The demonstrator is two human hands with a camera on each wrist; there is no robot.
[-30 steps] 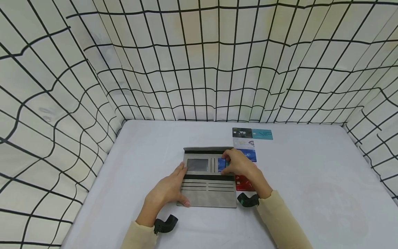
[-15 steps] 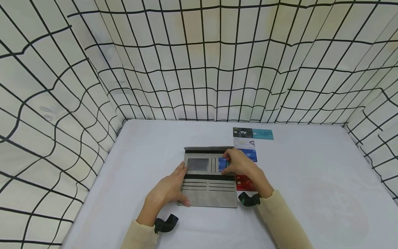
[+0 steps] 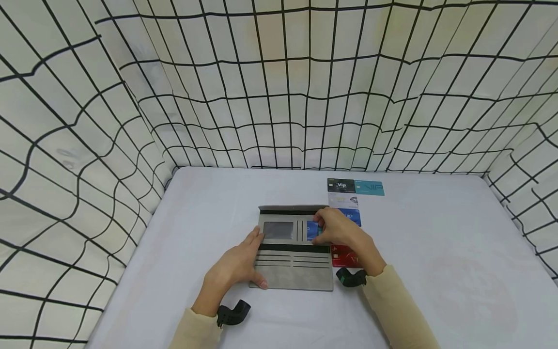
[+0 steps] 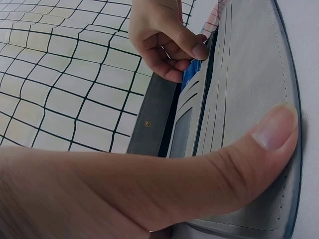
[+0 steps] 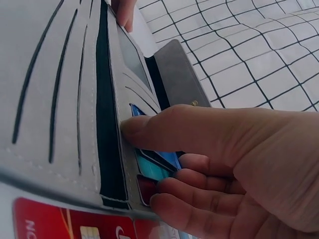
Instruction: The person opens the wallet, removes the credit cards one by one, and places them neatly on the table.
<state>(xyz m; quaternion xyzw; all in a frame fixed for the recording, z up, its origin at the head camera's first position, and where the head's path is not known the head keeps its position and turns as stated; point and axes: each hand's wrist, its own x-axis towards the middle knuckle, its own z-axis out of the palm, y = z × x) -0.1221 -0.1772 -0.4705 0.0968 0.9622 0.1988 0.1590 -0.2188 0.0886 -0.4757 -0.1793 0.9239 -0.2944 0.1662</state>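
A grey wallet (image 3: pixel 287 276) lies unfolded on the white table, its slots and clear window facing up. My left hand (image 3: pixel 237 261) rests on its left side, thumb extended over the lower flap and fingers along the left edge. My right hand (image 3: pixel 340 230) is at the upper panel's right end. Its thumb (image 5: pixel 137 127) and curled fingers grip a blue card (image 3: pixel 311 231) across its edges, partly inside a slot. Beside the blue card, a teal card (image 5: pixel 152 167) and a dark red card (image 5: pixel 146 189) also show in the wallet.
Right of the wallet lies a red card (image 3: pixel 344 257), partly beneath my right wrist. Farther up are another blue card (image 3: pixel 352 215), a pale card (image 3: pixel 342 199), a black card (image 3: pixel 341 185) and a teal VIP card (image 3: pixel 369 187). Black netting (image 3: pixel 285 97) over white cloth surrounds the table.
Both hands and the wallet keep nearly the same places, and the blue card stays at its slot. The whole head view has shifted very slightly.
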